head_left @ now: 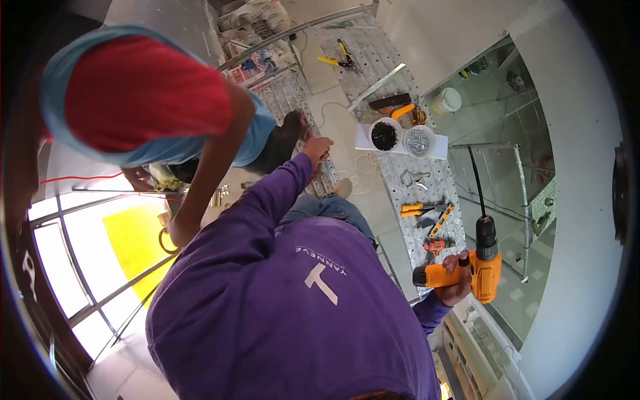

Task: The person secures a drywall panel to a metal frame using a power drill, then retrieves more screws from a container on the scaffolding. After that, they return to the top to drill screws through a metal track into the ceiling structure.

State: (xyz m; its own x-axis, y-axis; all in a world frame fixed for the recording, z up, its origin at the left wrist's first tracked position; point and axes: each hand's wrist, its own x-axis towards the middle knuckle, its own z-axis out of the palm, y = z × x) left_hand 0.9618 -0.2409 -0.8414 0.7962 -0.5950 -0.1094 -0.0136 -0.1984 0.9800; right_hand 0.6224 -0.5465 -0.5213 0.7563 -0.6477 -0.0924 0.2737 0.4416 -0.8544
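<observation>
My right hand (pixel 455 283) is wrapped round the grip of an orange and black cordless drill (pixel 487 272). A long dark bit (pixel 477 180) runs from its chuck toward the top of the view. My left hand (pixel 319 151) is stretched forward above the floor, its fingers curled together; what they hold, if anything, is too small to make out. Near the drill, a red and black tool (pixel 437 247), an orange level (pixel 441 221) and an orange-handled tool (pixel 415 209) lie on the perforated metal plank (pixel 403 190).
Farther along the plank stand a tub of black screws (pixel 385 135) and a tub of silver fasteners (pixel 419 142), near an orange handsaw (pixel 402 110). Yellow-handled pliers (pixel 339 59) lie beyond. Another person (pixel 147 100) bends close on my left. Scaffold tubing (pixel 522 200) stands at right.
</observation>
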